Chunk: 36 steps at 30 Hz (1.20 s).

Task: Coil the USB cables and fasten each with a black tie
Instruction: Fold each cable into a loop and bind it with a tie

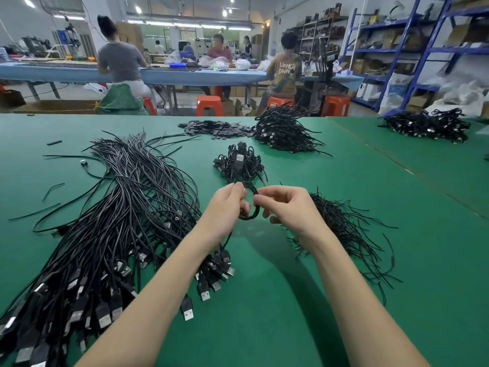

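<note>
Above the green bench (264, 300), the left hand (225, 207) and right hand (285, 205) both pinch one coiled cable (251, 207). If either grip loosens before a tie (344, 223) goes on, the loops will probably spring open.

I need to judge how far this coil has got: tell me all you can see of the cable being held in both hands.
The cable is thin, black and looks rubber-coated, wound into a small round coil held upright above the green table. The left hand grips its left side, the right hand pinches its right. A loose tail hangs below the left hand toward the plugs. No tie is visible on it.
</note>
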Available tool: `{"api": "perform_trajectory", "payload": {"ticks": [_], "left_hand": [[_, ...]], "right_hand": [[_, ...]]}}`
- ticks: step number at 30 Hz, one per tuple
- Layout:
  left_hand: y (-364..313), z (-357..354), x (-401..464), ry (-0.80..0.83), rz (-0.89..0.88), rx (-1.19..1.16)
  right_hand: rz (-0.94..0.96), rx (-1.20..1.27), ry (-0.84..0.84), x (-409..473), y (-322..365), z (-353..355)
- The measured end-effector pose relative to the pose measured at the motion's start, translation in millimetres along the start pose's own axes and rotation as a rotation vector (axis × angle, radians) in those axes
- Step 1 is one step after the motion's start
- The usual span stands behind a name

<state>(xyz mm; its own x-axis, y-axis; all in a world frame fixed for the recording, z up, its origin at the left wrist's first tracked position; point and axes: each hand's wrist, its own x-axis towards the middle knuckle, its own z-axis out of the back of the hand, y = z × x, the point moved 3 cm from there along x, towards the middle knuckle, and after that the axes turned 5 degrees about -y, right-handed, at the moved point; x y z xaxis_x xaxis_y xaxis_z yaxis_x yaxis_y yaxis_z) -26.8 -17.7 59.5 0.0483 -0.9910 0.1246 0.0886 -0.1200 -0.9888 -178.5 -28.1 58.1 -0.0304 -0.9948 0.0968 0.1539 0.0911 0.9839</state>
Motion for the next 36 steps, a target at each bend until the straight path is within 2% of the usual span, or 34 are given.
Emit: {"api": "perform_trajectory", "payload": {"ticks": [2, 5, 13, 18, 21, 26, 28, 31, 33, 36], "left_hand": [[4, -2, 0, -0.067, -0.081, 0.199], [11, -7, 0, -0.133, -0.121, 0.347], [14, -10, -3, 0.037, -0.017, 0.186], [13, -10, -5, 0.021, -0.097, 0.475], [10, -9, -4, 0.011, -0.127, 0.528], [14, -22, -9, 0.104, -0.221, 0.603], [18, -25, -10, 0.145, -0.215, 0.551], [20, -30, -12, 0.146, -0.162, 0.282], [22, -31, -11, 0.106, -0.122, 0.149], [27, -29, -10, 0.036, -0.07, 0.071]], "right_hand": [[0.005, 0.033, -0.008, -1, 2, -2], [-0.019, 0.12, -0.025, -2, 1, -5], [-0.032, 0.12, -0.037, -4, 2, -9], [-0.05, 0.065, -0.012, -8, 7, -9], [-0.029, -0.049, 0.031, -6, 16, -3], [0.017, -0.115, -0.049, -3, 14, -2], [0.018, -0.121, -0.074, -2, 11, 1], [-0.017, -0.029, -0.13, 1, 5, 11], [-0.019, 0.006, -0.148, 1, 5, 13], [-0.032, 0.038, -0.103, 0, 7, 15]]}}
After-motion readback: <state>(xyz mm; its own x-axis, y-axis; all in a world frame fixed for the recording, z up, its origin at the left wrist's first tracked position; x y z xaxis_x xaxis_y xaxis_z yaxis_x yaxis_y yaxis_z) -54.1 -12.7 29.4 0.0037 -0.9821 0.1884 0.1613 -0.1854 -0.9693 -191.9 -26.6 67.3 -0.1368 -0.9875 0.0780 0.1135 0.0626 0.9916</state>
